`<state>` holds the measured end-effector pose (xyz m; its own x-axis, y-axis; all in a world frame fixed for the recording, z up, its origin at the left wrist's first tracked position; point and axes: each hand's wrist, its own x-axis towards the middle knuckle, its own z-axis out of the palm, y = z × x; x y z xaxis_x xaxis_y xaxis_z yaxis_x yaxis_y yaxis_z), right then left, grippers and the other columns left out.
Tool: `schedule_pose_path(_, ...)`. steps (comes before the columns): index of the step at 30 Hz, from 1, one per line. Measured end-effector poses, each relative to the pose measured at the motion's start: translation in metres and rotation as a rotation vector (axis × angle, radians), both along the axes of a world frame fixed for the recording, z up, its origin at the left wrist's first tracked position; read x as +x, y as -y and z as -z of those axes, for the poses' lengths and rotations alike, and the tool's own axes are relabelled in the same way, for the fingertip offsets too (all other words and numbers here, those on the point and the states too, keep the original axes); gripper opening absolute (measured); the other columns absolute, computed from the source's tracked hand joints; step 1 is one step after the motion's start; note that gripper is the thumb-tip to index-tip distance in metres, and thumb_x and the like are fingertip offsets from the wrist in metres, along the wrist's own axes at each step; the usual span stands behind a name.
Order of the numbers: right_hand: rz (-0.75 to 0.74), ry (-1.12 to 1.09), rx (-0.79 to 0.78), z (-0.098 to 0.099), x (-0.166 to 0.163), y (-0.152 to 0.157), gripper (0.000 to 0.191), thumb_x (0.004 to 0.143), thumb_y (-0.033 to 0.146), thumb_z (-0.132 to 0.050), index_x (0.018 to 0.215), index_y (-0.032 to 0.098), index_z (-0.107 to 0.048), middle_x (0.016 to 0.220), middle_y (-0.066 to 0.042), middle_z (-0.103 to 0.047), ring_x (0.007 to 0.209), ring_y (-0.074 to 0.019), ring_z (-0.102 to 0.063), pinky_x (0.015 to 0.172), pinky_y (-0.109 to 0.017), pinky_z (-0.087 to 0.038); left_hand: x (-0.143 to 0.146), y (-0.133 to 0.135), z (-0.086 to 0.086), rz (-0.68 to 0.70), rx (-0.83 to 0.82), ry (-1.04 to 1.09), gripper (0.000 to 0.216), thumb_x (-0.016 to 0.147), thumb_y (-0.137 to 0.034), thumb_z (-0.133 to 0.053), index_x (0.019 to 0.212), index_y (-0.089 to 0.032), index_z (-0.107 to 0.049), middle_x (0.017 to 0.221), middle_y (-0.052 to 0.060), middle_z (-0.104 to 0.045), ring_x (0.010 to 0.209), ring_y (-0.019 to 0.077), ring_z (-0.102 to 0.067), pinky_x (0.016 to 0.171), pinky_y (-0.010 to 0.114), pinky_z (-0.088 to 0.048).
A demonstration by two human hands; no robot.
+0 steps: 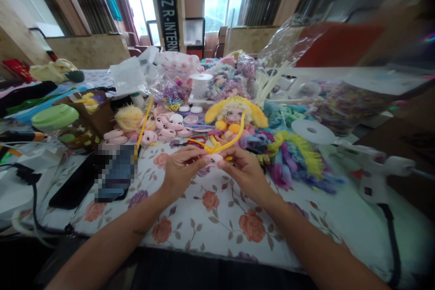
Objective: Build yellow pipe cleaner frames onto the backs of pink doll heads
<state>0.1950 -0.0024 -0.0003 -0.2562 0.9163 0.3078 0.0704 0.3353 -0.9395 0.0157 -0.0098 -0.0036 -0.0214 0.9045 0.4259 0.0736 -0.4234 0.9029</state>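
Rose-print tablecloth (pixel 210 217) over a crowded craft table; windows at 12 o'clock.

- Fingertips of both hands meet at table centre, pinched shut on a small pink doll head (pixel 215 158).
- Left hand (pixel 181 167) grips it from 9 o'clock and right hand (pixel 244 170) from 3 o'clock. Both are held just above the cloth.
- Yellow chenille stem (pixel 234 138) rises from the pinch and curves toward 1 o'clock. Its exact attachment is hidden by the fingers.
- Red scissors (pixel 195 141) lie just beyond the left hand, at 11 o'clock.
- Yellow-haired doll (pixel 234 115) sits at 12 o'clock, near the hands.
- Loose pink doll heads (pixel 166 129) are heaped at 10 o'clock.
- Rainbow yarn hair (pixel 292 158) lies just beside the right hand, at 2 o'clock.
- White glue gun (pixel 374 174) is at 3 o'clock, well apart.
- Dark phone (pixel 115 172) is at 9 o'clock, screen blurred.
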Motion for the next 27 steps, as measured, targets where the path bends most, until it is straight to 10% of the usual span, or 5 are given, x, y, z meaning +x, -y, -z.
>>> schedule_pose_path(14, -0.033, -0.044, -0.038, 0.0, 0.001, -0.002, 0.02, 0.079, 0.039, -0.065, 0.085, 0.02, -0.059, 0.078, -0.001, -0.057, 0.066, -0.0121, -0.053, 0.057, -0.024, -0.041, 0.001, 0.002, -0.004, -0.052, -0.001, -0.086, 0.019, 0.066, -0.031, -0.075, 0.08, -0.02, -0.073, 0.078, 0.002, -0.067, 0.061, 0.0109, -0.053, 0.055, 0.023, -0.042)
schedule_pose_path(27, -0.054, -0.048, -0.094, -0.004, 0.003, -0.003, 0.02, 0.079, 0.038, -0.065, 0.087, 0.021, -0.061, 0.062, 0.004, -0.05, 0.047, -0.0073, -0.039, 0.043, -0.021, -0.029, -0.013, -0.009, -0.016, 0.359, -0.48, 0.259, 0.019, 0.069, -0.032, -0.072, 0.079, -0.017, -0.074, 0.059, -0.001, -0.056, 0.049, 0.0036, -0.038, 0.043, 0.017, -0.026)
